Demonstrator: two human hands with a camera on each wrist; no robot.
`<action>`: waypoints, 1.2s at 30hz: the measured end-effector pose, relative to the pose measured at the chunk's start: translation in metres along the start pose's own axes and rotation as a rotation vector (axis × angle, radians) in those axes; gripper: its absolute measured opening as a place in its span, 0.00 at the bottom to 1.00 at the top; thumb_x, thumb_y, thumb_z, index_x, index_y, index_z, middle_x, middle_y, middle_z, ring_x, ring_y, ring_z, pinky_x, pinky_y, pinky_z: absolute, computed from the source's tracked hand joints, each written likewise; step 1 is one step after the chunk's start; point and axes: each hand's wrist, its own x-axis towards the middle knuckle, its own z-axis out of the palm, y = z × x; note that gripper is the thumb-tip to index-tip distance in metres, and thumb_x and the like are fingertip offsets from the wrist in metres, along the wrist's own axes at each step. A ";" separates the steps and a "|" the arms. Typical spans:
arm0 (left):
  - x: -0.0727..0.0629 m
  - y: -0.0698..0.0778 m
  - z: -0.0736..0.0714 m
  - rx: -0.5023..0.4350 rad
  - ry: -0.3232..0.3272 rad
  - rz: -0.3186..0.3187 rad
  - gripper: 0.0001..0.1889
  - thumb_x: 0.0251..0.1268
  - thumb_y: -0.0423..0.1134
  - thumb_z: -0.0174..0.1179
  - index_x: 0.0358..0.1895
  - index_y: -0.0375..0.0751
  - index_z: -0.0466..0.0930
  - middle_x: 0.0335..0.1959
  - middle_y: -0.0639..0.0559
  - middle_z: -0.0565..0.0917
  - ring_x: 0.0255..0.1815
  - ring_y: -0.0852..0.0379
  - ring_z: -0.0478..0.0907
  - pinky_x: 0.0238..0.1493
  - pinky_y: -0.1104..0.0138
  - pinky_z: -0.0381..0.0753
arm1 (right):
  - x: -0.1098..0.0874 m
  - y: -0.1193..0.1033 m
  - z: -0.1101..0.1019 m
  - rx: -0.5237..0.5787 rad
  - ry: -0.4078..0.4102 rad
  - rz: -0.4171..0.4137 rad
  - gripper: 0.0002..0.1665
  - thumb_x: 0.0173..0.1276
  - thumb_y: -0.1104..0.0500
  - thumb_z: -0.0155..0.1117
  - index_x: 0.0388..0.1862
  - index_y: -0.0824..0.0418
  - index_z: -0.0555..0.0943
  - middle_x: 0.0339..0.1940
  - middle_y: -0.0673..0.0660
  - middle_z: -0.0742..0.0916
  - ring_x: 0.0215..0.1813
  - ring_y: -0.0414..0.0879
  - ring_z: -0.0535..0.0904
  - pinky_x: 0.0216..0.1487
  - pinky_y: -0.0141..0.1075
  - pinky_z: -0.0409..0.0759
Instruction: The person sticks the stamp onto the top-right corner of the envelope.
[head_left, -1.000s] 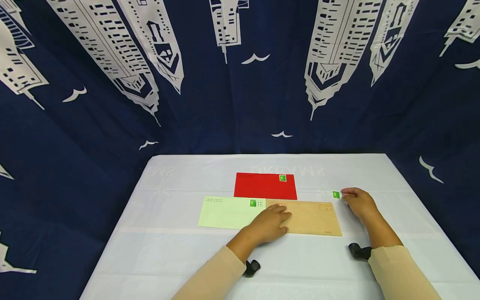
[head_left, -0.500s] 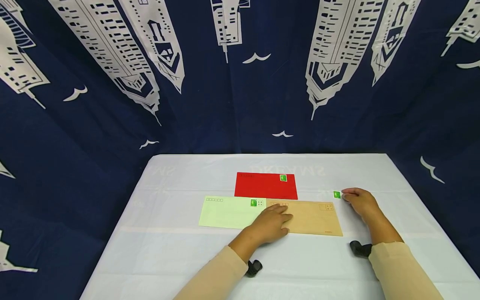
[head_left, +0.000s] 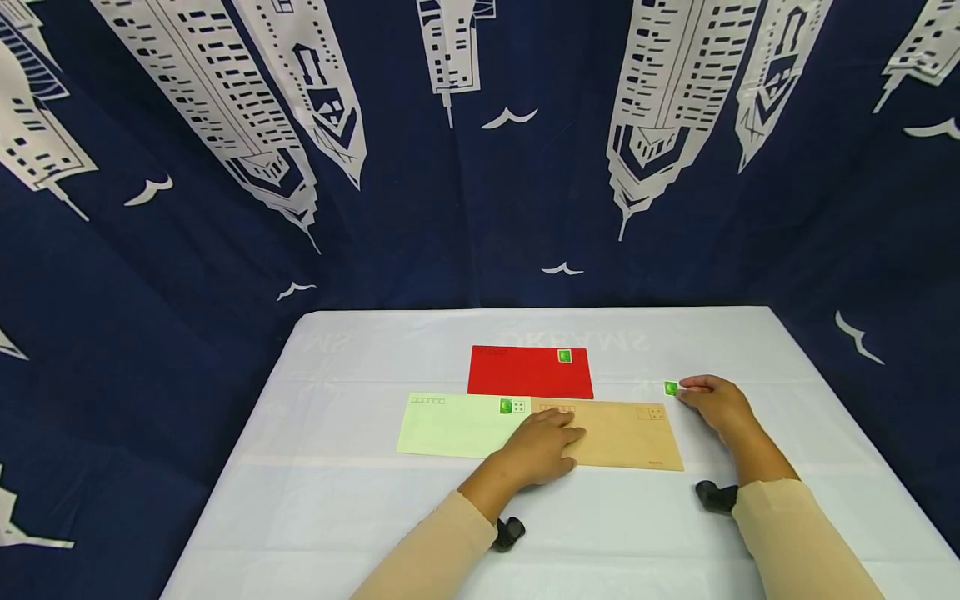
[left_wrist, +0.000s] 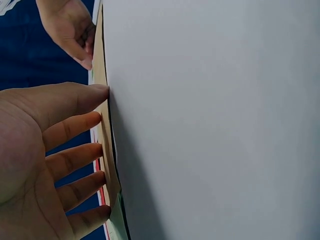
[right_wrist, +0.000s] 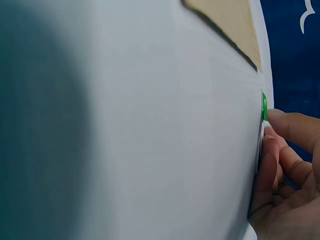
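My left hand (head_left: 542, 446) rests with its fingers spread on the tan envelope (head_left: 626, 437), near its left end. In the left wrist view, the thumb and fingertips of that hand (left_wrist: 60, 150) meet the envelope's surface. My right hand (head_left: 720, 404) is to the right of the envelopes and pinches the edge of a small green stamp (head_left: 671, 388). The right wrist view shows the thumb against the stamp (right_wrist: 265, 106), close to the tabletop, with the other fingers curled below.
A pale green envelope (head_left: 450, 429) with a green stamp (head_left: 506, 406) adjoins the tan one on the left. Behind them lies a red envelope (head_left: 517, 375), also bearing a green stamp (head_left: 565, 356). A white cloth (head_left: 300, 500) covers the table; a navy printed curtain (head_left: 465, 208) hangs behind.
My right fingertips have moved slightly left, from just beside the loose stamp to overlapping its right edge. The left hand has stayed on the tan envelope.
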 end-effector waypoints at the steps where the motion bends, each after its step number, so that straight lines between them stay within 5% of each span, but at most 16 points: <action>1: 0.000 0.000 0.000 0.001 0.000 0.001 0.27 0.71 0.49 0.60 0.73 0.59 0.72 0.78 0.58 0.67 0.81 0.56 0.58 0.81 0.63 0.58 | 0.000 0.001 0.001 0.002 0.004 -0.003 0.24 0.74 0.55 0.60 0.63 0.67 0.76 0.50 0.63 0.82 0.50 0.53 0.75 0.43 0.36 0.72; 20: -0.002 -0.003 -0.003 0.028 -0.013 0.038 0.28 0.72 0.50 0.60 0.74 0.60 0.70 0.78 0.58 0.67 0.81 0.57 0.59 0.82 0.65 0.56 | -0.004 -0.002 0.004 -0.012 0.057 -0.012 0.19 0.73 0.57 0.63 0.55 0.69 0.78 0.37 0.55 0.81 0.41 0.47 0.73 0.40 0.34 0.71; 36: -0.003 -0.005 -0.004 0.019 -0.024 0.041 0.28 0.73 0.51 0.59 0.75 0.60 0.69 0.79 0.57 0.65 0.82 0.57 0.57 0.82 0.63 0.56 | -0.007 -0.005 0.001 -0.001 0.031 0.005 0.15 0.74 0.56 0.59 0.50 0.68 0.77 0.37 0.56 0.78 0.42 0.49 0.71 0.38 0.35 0.70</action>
